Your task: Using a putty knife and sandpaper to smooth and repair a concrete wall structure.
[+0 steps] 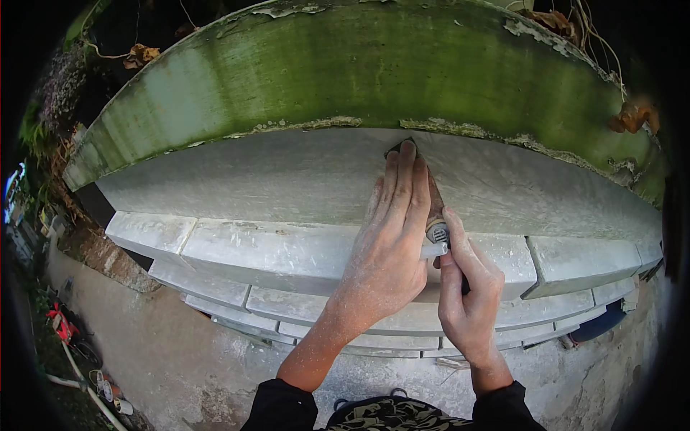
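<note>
A dusty pointed hand tool (435, 208) lies against the smooth grey face (287, 179) of a curved wall. It has a dark tip, a brown tapering body and a grey round part near its lower end; its exact kind I cannot make out. My left hand (388, 237) lies over it, fingers straight and together, fingertips at the dark tip just below the green rim; its thumb is hidden. Closed round the lower end, my right hand (471, 287) has its index finger along the grey part. A short whitish tube (434, 250) sticks out between the hands. Pale dust coats both.
Above overhangs a green, flaking curved rim (345, 65) with dry leaves (636, 115). Below, pale stone blocks (259, 244) form stepped ledges over a concrete floor (144, 330). A red motorbike (63, 323) and a long pipe (93, 391) are at far left.
</note>
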{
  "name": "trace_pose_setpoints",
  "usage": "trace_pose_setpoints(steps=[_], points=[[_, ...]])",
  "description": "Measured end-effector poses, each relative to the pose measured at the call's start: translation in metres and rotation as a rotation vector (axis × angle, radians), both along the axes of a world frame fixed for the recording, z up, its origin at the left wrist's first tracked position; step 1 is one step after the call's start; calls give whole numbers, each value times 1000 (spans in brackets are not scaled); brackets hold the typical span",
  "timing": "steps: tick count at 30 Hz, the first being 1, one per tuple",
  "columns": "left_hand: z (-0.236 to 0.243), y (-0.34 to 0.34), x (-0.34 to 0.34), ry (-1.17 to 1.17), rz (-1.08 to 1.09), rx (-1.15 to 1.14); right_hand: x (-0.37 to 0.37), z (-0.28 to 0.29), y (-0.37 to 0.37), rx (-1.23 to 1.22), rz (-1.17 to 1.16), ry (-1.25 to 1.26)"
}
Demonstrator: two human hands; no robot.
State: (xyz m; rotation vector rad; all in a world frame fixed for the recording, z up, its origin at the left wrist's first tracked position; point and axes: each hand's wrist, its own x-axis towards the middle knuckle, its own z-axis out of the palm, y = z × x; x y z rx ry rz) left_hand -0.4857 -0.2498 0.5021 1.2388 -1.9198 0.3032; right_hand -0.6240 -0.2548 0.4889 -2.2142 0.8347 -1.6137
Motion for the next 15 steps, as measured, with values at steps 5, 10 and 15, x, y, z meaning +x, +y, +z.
trace_pose_setpoints(steps=[5,10,15], points=[[21,7,13,57,65,-82,13,12,1,-84,52,19],[2,12,18,27,-2,66,1,-5,2,15,60,21],[-3,9,2,19,-46,100,-28,-7,-7,-29,21,33]])
